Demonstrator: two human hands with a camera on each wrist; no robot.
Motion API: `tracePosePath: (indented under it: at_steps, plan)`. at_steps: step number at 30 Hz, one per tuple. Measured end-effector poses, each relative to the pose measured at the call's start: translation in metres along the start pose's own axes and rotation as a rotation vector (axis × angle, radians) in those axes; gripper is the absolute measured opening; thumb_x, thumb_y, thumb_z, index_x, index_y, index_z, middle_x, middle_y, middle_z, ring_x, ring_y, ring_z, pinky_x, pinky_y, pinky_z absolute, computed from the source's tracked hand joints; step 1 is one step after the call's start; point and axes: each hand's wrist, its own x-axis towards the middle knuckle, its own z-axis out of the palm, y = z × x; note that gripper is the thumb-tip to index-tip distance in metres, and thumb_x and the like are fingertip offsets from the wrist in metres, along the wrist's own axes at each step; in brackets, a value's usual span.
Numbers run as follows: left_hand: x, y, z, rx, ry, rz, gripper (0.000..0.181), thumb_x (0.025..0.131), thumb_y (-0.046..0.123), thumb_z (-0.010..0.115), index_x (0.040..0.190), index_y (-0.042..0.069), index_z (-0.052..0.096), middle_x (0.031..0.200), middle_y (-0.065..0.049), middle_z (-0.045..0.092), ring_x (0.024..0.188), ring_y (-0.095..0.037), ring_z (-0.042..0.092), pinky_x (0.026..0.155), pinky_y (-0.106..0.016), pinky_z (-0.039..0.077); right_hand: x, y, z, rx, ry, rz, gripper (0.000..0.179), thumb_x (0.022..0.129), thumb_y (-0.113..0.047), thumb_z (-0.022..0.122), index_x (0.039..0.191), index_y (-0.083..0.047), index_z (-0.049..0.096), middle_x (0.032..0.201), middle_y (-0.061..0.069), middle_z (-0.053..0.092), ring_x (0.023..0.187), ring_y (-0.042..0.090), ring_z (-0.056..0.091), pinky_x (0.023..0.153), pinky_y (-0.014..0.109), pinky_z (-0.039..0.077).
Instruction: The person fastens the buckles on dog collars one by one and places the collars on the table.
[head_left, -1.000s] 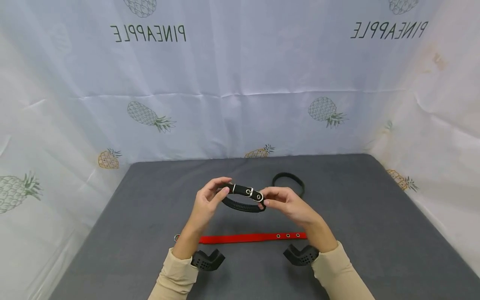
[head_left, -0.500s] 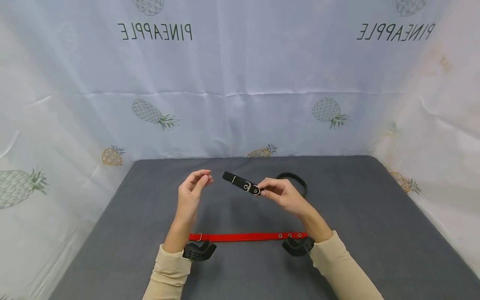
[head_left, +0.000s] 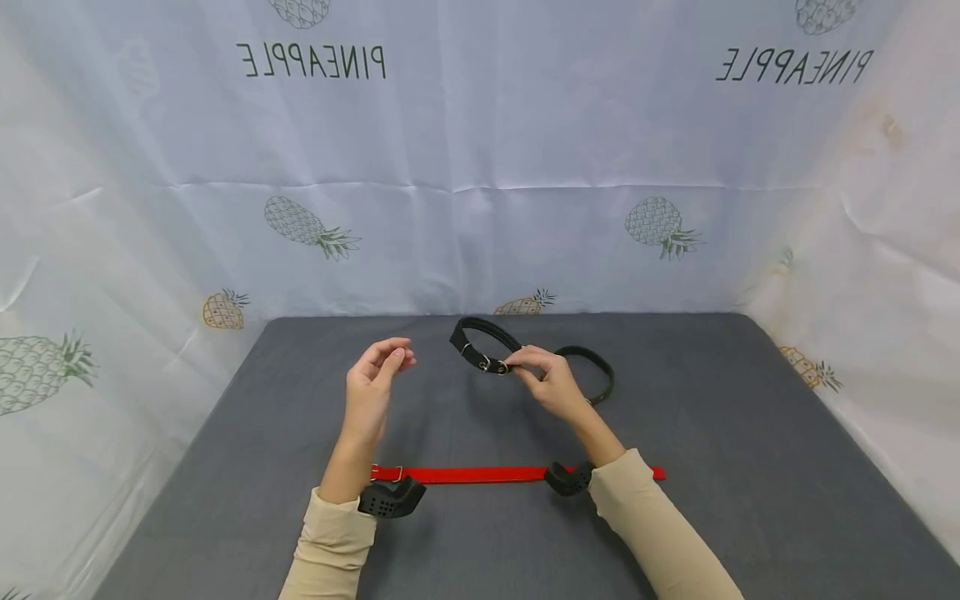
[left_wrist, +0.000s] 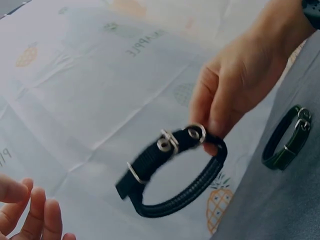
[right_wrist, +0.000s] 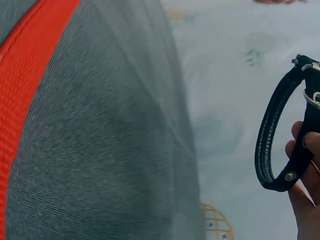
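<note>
A black collar (head_left: 474, 355), buckled into a loop with a metal buckle and ring, is pinched at its ring end by my right hand (head_left: 550, 383) above the table. The left wrist view shows the collar (left_wrist: 172, 195) hanging from the right thumb and fingers, its eyelets and D-ring facing the camera. In the right wrist view the collar (right_wrist: 270, 135) shows its stitched inner side. My left hand (head_left: 371, 383) is raised left of the collar, apart from it, its fingers loosely bent and holding nothing.
A red collar (head_left: 480, 475) lies stretched flat across the grey table (head_left: 480, 550), partly hidden by the wrist cameras. Another looped collar (left_wrist: 287, 140), dark green, lies behind my right hand. A pineapple-print curtain (head_left: 465, 250) hangs behind and at the sides.
My left hand has let go of the black collar and drawn back to the left. My right hand has carried the collar away from me and tipped its loop upward.
</note>
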Motion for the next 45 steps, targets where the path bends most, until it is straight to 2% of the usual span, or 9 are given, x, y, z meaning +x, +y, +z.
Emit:
tracePosePath:
  at_steps: [3,12,16,20,23,31,37,45]
  plan:
    - [0.0,0.001,0.0,-0.006,0.008,0.0,0.017,0.097,0.006,0.053,0.098,0.018,0.065,0.087,0.007,0.065,0.085,-0.005,0.064,0.089,-0.016,0.052,0.004,0.007,0.007,-0.062,0.021,-0.01,0.017,0.086,0.004,0.065,0.099,-0.003,0.074,0.101,0.015,0.072,0.107,0.033,0.065,0.11,0.046,0.042]
    - [0.0,0.002,0.0,-0.012,0.007,-0.024,0.017,0.098,0.005,0.053,0.098,0.017,0.064,0.087,0.007,0.065,0.085,-0.005,0.064,0.089,-0.015,0.052,0.008,0.024,0.024,-0.149,0.037,0.002,0.016,0.087,0.005,0.064,0.095,-0.002,0.075,0.097,0.014,0.073,0.095,0.029,0.068,0.113,0.048,0.038]
    - [0.0,0.003,0.001,-0.018,0.003,-0.023,0.017,0.098,0.006,0.053,0.098,0.018,0.064,0.087,0.008,0.064,0.085,-0.004,0.063,0.089,-0.015,0.052,0.008,0.031,0.03,-0.189,0.029,0.035,0.017,0.086,0.006,0.064,0.094,-0.003,0.076,0.096,0.014,0.073,0.094,0.03,0.068,0.111,0.047,0.041]
    - [0.001,0.003,0.001,-0.019,0.003,-0.022,0.017,0.098,0.005,0.053,0.097,0.018,0.065,0.086,0.008,0.065,0.085,-0.005,0.063,0.088,-0.015,0.053,0.007,0.035,0.033,-0.214,0.022,0.066,0.018,0.086,0.007,0.063,0.094,-0.003,0.076,0.096,0.013,0.072,0.093,0.03,0.067,0.103,0.046,0.048]
    - [0.002,0.003,0.001,-0.015,0.007,-0.022,0.017,0.098,0.006,0.053,0.097,0.017,0.065,0.085,0.009,0.065,0.084,-0.005,0.064,0.088,-0.015,0.053,0.006,0.037,0.035,-0.225,0.005,0.092,0.018,0.087,0.006,0.063,0.095,-0.003,0.076,0.097,0.014,0.072,0.094,0.03,0.067,0.093,0.045,0.053]
    - [0.001,-0.001,0.002,0.004,-0.009,-0.034,0.015,0.098,0.006,0.053,0.098,0.016,0.064,0.085,0.011,0.065,0.083,-0.003,0.064,0.087,-0.016,0.053,0.005,0.036,0.035,-0.254,-0.07,0.163,0.019,0.089,0.006,0.06,0.094,-0.003,0.076,0.099,0.013,0.071,0.095,0.03,0.066,0.084,0.042,0.055]
    - [0.003,-0.004,0.002,0.033,-0.031,-0.051,0.013,0.098,0.006,0.052,0.104,0.009,0.063,0.084,0.014,0.064,0.084,-0.003,0.064,0.087,-0.016,0.052,0.013,0.031,0.038,-0.291,-0.17,0.195,0.022,0.09,0.005,0.058,0.094,-0.005,0.077,0.101,0.012,0.072,0.101,0.03,0.065,0.09,0.043,0.054]
    - [0.009,-0.006,-0.001,0.072,-0.071,-0.05,0.014,0.098,0.007,0.053,0.108,0.002,0.062,0.085,0.013,0.064,0.083,-0.001,0.063,0.087,-0.015,0.052,0.017,0.025,0.039,-0.287,-0.221,0.263,0.024,0.089,0.007,0.058,0.093,-0.005,0.078,0.103,0.013,0.073,0.107,0.032,0.063,0.097,0.046,0.05]
